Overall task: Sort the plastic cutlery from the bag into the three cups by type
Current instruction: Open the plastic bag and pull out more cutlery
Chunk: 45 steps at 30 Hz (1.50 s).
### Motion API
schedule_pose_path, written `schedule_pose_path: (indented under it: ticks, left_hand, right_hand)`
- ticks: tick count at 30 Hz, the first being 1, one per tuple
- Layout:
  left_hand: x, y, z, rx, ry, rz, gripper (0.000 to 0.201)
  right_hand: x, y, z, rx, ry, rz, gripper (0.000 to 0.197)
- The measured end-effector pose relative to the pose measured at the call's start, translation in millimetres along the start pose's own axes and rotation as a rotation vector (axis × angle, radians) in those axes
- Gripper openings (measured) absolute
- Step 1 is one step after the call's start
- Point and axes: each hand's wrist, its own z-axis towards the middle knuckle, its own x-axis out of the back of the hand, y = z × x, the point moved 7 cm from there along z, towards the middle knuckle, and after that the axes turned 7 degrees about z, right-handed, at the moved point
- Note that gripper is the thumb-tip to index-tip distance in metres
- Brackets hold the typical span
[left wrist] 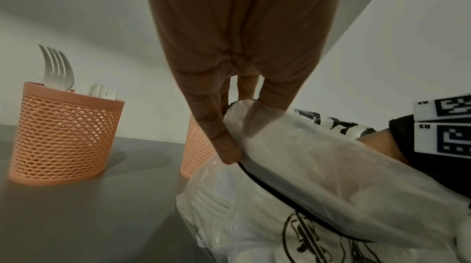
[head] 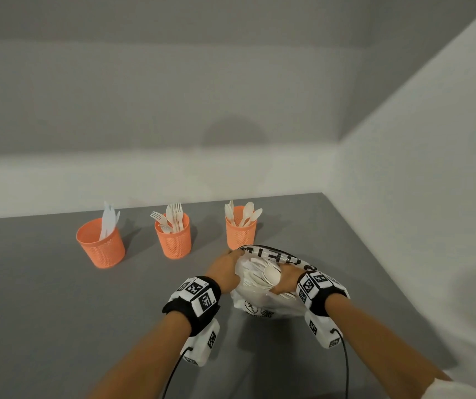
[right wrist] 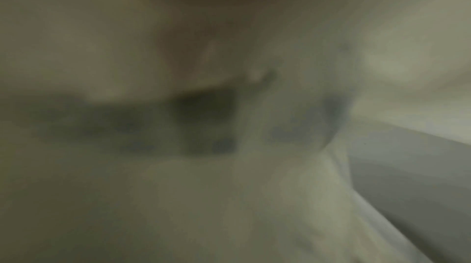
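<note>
A white plastic bag (head: 259,305) with black print lies on the grey table (head: 58,312) in front of me. My left hand (head: 226,270) pinches its open rim; in the left wrist view the thumb and fingers (left wrist: 229,146) clamp the bag film (left wrist: 318,186). My right hand (head: 284,280) is inside the mouth of the bag, thumb and fingers curled round pale spoons (head: 271,276). Three orange mesh cups stand behind: the knife cup (head: 100,243) on the left, the fork cup (head: 173,236) (left wrist: 63,136) in the middle, the spoon cup (head: 241,230) (left wrist: 196,150) just beyond the bag. The right wrist view is a blur of bag film.
White walls close off the table at the back and on the right (head: 403,197). The spoon cup stands within a hand's width of the bag's far rim. Bare grey tabletop lies to the left of my arms and in front of the cups.
</note>
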Motion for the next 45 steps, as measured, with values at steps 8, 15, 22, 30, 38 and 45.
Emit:
schedule_pose_path:
  ticks: [8, 15, 22, 30, 38, 45]
  left_hand:
    - [1.2, 4.4, 6.7, -0.014, 0.007, 0.001, 0.063]
    - [2.7, 7.1, 13.0, -0.016, 0.01, 0.008, 0.063]
    - [4.4, 11.8, 21.1, 0.003, 0.02, 0.0, 0.065]
    - [1.5, 21.4, 29.6, -0.005, 0.025, -0.003, 0.066]
    - [-2.7, 27.9, 33.0, -0.009, 0.021, -0.011, 0.067]
    - [-6.0, 29.0, 33.6, -0.005, 0.022, -0.031, 0.067]
  right_hand:
    - [12.5, 0.7, -3.1, 0.003, 0.025, 0.059, 0.079]
    - [16.8, 1.5, -3.9, -0.001, 0.022, 0.083, 0.072]
    - [28.5, -0.5, -6.9, 0.013, 0.061, 0.102, 0.071]
    - [41.3, 1.4, -14.4, 0.046, 0.094, 0.083, 0.066]
    - [46.0, 1.1, -23.1, 0.071, 0.155, 0.038, 0.073]
    - [47.5, 1.5, -28.4, 0.067, 0.152, 0.005, 0.075]
